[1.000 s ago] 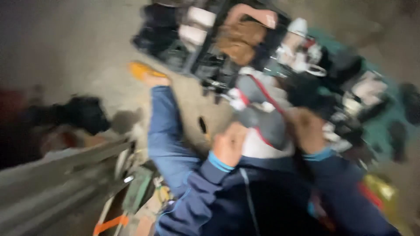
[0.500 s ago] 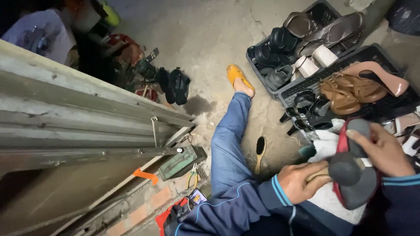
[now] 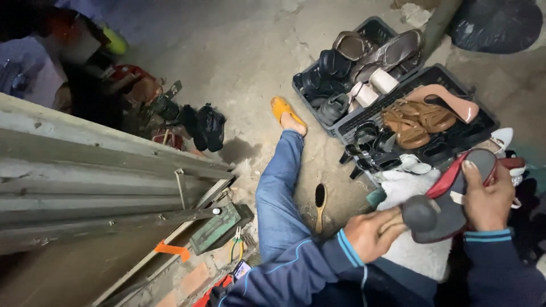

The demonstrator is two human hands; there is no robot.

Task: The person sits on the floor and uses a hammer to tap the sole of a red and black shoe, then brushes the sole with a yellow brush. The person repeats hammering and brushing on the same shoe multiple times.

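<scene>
Grey shoe (image 3: 449, 196) with red lining held at lower right of frame, sole turned up, above white fleecy cloth (image 3: 415, 250) spread on lap. Right hand (image 3: 486, 199) clamped on its toe end, fingers curled over edge. Left hand (image 3: 369, 233) closed around dark block heel (image 3: 420, 213). Two black crates (image 3: 364, 116) packed with sandals and heels seen at upper right. Wooden brush (image 3: 321, 206) lying on concrete floor (image 3: 239, 68) beside outstretched leg in blue jeans (image 3: 278, 199); orange slipper (image 3: 284, 111) worn on foot.

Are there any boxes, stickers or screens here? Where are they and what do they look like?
Crates: two dark plastic trays on the floor at upper right, full of shoes.
Bag: black, bulging, top right corner.
Green box: flat, ridged, by the wall below.
No stickers or screens that I can make out.
</scene>
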